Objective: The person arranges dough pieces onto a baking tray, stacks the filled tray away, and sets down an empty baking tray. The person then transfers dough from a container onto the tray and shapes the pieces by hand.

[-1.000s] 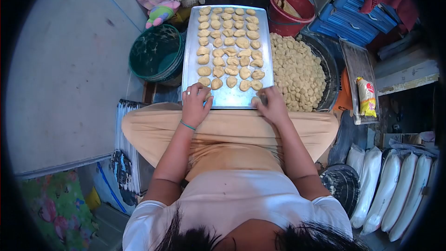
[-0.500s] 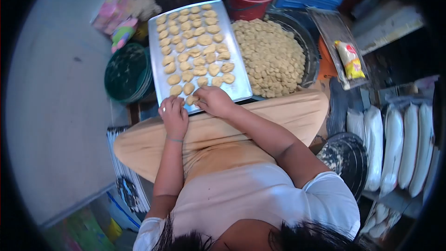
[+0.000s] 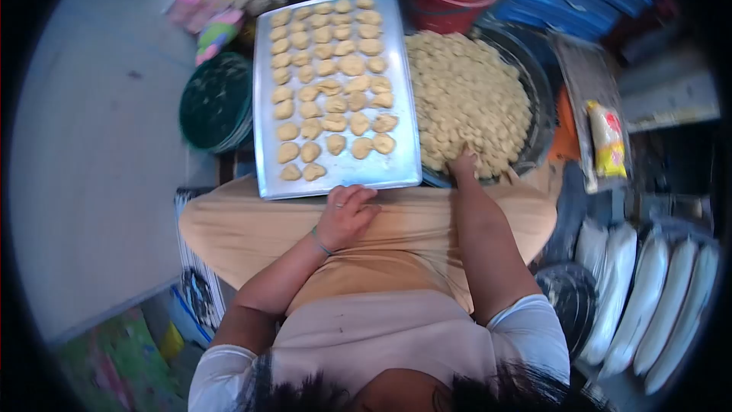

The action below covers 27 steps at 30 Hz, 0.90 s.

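Resting at the near edge of the tray [image 3: 396, 169], the left hand [image 3: 349, 216] looks loosely open and empty, while the right hand [image 3: 463, 164], whose grip I cannot tell, touches dough [image 3: 465, 99] in the basin [image 3: 540, 118], placed adjacent probably for easy reach.

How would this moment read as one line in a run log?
left hand: at metal tray edge; right hand: at dough pile in black tub, grip unclear; tray: dough pieces in rows
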Tool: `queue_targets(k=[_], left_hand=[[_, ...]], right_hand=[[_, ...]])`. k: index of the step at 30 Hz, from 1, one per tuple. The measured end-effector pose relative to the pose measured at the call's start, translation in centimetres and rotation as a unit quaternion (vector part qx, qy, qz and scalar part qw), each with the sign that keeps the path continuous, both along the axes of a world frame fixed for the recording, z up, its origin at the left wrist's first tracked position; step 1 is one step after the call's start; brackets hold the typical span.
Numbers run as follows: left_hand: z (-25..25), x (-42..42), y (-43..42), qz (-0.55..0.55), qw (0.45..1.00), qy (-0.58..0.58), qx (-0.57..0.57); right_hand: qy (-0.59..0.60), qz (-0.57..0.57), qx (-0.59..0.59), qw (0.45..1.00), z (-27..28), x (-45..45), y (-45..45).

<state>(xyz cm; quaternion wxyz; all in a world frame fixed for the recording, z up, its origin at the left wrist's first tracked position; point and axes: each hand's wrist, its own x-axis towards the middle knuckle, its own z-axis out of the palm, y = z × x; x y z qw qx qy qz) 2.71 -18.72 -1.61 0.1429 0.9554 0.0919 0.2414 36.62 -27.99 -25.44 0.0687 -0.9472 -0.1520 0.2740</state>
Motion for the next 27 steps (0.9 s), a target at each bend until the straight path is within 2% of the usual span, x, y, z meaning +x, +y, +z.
queue_targets(k=[3,6,9,13,15,17,19,21,23,27], left_hand=[[0.0,0.2,0.0,0.016,1.0,0.002,0.015],[0.4,-0.1,-0.1,0.033,0.999,0.015,0.008],[0.6,-0.1,-0.2,0.059,0.998,0.004,-0.005],[1.0,-1.7,0.6,0.118,0.993,-0.011,-0.025],[1.4,-2.2,1.1,0.141,0.989,-0.02,-0.023],[1.6,-2.4,1.5,0.159,0.987,-0.031,-0.023],[2.0,-2.5,1.7,0.164,0.985,-0.042,-0.032],[2.4,-2.7,1.5,0.168,0.983,-0.057,-0.041],[2.6,-2.7,1.5,0.167,0.982,-0.079,-0.048],[3.5,-1.9,1.2,0.171,0.954,-0.151,-0.193]], right_hand=[[-0.009,0.021,0.025,0.999,-0.8,-0.7,1.9],[0.032,0.087,0.043,0.995,-0.7,0.0,1.4],[-0.044,0.14,0.082,0.986,-0.3,-0.4,1.0],[-0.029,-0.061,0.22,0.973,-3.1,1.1,0.5],[-0.052,-0.144,0.287,0.946,-3.2,1.8,0.9],[-0.027,-0.151,0.419,0.895,-2.5,2.9,1.9],[0.039,-0.159,0.544,0.823,4.2,2.6,3.3],[0.13,-0.148,0.663,0.722,10.6,1.9,4.6],[0.204,-0.113,0.711,0.663,17.6,0.1,4.8],[0.329,-0.05,0.743,0.582,25.6,-5.5,5.0]])
